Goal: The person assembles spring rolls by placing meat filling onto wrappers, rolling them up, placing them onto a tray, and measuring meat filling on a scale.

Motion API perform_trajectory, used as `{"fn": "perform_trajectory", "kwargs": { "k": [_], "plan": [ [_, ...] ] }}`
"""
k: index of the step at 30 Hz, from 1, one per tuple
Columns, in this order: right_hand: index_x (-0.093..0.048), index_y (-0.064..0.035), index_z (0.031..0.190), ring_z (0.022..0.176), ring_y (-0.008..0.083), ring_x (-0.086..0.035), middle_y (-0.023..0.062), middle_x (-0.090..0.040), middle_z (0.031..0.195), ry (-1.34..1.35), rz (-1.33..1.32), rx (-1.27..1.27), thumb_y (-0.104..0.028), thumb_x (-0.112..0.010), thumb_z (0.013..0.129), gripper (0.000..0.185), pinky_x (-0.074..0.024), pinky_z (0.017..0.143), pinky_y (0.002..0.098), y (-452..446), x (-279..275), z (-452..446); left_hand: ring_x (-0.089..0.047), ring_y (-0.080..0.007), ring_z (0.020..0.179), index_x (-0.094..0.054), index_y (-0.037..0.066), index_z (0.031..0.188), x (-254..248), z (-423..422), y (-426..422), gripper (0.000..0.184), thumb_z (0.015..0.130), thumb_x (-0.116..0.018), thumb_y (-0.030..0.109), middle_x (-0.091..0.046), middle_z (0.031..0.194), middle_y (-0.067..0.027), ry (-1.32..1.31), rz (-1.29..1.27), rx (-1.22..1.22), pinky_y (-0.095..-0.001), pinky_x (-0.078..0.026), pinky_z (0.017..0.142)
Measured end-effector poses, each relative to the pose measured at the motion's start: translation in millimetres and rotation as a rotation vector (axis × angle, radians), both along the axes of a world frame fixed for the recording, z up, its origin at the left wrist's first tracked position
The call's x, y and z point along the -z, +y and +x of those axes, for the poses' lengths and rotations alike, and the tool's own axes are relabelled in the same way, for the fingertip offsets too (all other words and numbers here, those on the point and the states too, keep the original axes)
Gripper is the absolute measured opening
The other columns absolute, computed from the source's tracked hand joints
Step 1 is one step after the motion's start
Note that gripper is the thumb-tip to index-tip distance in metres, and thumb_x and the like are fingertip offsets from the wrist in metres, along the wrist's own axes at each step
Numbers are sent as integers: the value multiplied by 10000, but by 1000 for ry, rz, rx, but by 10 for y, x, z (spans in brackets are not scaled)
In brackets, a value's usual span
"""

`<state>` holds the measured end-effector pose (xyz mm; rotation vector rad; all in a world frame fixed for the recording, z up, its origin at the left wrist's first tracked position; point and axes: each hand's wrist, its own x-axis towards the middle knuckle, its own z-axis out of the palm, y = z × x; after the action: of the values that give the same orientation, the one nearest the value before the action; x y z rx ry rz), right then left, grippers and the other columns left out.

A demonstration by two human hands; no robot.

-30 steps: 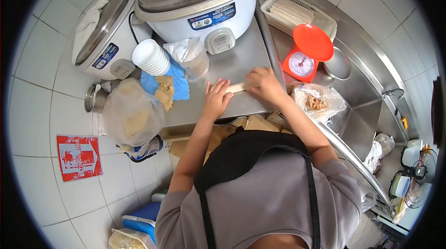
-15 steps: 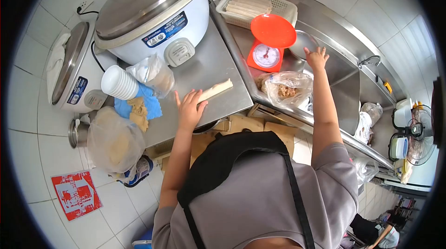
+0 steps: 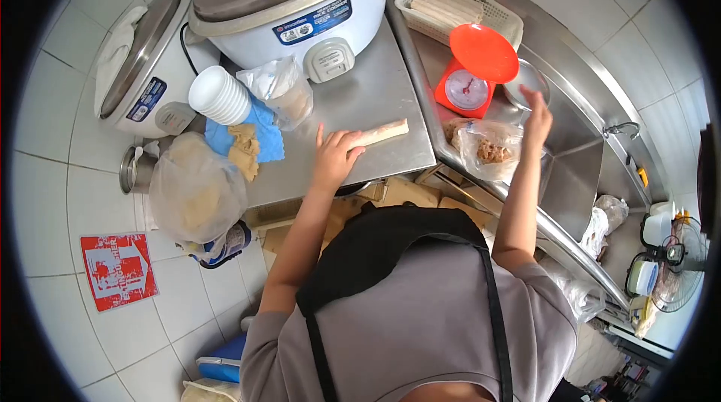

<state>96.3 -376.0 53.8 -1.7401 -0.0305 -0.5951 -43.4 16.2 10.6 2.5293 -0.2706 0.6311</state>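
A long, pale uncooked spring roll point(image 3: 384, 132) lies on the steel tabletop. My left hand point(image 3: 336, 156) is over its left end, with the thumb and some fingers around it and one finger lifted away. My right hand point(image 3: 536, 118) is raised over the sink side, somewhat blurred, with at least one finger stretched out and nothing visible in it. Close to it are a round metal bowl point(image 3: 532, 81) and a red kitchen scale point(image 3: 467, 93) with a red pan. Below the scale, a clear plastic bag point(image 3: 492, 150) holds a brownish filling.
Similar rolls fill part of a white basket point(image 3: 507, 25) behind the scale. A large rice cooker point(image 3: 263, 42) stands at the table's back. White cups point(image 3: 218, 98), a blue cloth point(image 3: 263, 128) and a bag of pale wrappers point(image 3: 197, 203) are at left. A faucet point(image 3: 622, 129) is at right.
My right hand has drawn back from the metal bowl toward my body, its fingers less spread. My left hand stays at the roll's end. The whole view has shifted.
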Motion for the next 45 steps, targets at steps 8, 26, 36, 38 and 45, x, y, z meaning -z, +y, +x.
{"fn": "perform_trajectory", "kwargs": {
  "k": [8, 26, 36, 38, 45],
  "plan": [
    [-553, 11, 1141, 1167, 322, -466, 200, -542, 1183, -118, -828, -616, -243, -472, 904, 357, -309, 1035, 433, 1860, 352, -764, -593, -224, 908, -636, 76, 1013, 75, -22, 44, 328, 738, -695, 246, -630, 967, -61, -26, -40, 3, -485, -283, 1035],
    [-477, 40, 1222, 1255, 297, -383, 167, -490, 1258, -226, -1110, -486, -288, -478, 884, 471, -195, 1080, 493, 1935, 421, -955, -603, -217, 876, -642, 73, 994, 10, -57, 103, 326, 715, -711, 227, -642, 940, -50, -50, -35, 6, -492, -280, 1039],
    [-540, 7, 1147, 1175, 304, -458, 166, -534, 1166, -227, -828, -600, -293, -482, 886, 402, -223, 1065, 488, 2068, 353, -911, -608, -217, 867, -648, 70, 979, 43, -78, 155, 318, 708, -715, 224, -642, 932, -48, -65, -28, -21, -501, -274, 1041],
    [-534, 2, 1156, 1158, 304, -471, 163, -534, 1167, -189, -898, -545, -274, -497, 879, 393, -231, 1061, 491, 2119, 391, -824, -609, -218, 868, -648, 67, 977, 62, -84, 139, 319, 708, -715, 226, -642, 937, -51, -60, -36, -26, -500, -273, 1042],
    [-458, -3, 1246, 1179, 301, -458, 168, -510, 1219, -346, -917, -779, -194, -520, 864, 432, -265, 1057, 465, 1907, 407, -889, -598, -238, 925, -633, 54, 1025, 51, -124, 197, 335, 746, -682, 234, -633, 1002, -79, 30, -16, -32, -492, -274, 1043]
  ]
}}
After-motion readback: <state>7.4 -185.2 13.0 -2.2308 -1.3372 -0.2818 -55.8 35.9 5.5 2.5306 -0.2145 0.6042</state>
